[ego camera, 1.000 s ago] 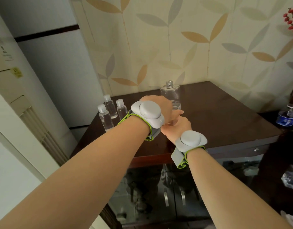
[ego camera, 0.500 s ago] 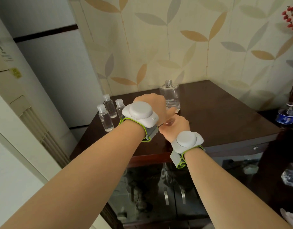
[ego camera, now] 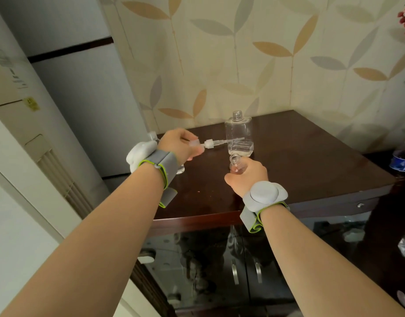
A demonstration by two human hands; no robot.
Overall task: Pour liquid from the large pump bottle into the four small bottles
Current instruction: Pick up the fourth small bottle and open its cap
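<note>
We see the left hand (ego camera: 178, 145) pinching a small pump head (ego camera: 210, 143), the right hand (ego camera: 248, 177) gripping an uncapped small bottle (ego camera: 236, 163) before the unlabelled large bottle (ego camera: 238, 137) on the table (ego camera: 311, 161).

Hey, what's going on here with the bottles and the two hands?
A person is partway through decanting. The left hand holds a small spray-pump top with its dip tube sticking out sideways, apparently just pulled from the small bottle that the right hand grips upright on the dark wooden table. Behind it stands the large clear bottle, open and with only a little liquid at the bottom. More small bottles sit behind the left wrist, mostly hidden. Nothing is being poured.
</note>
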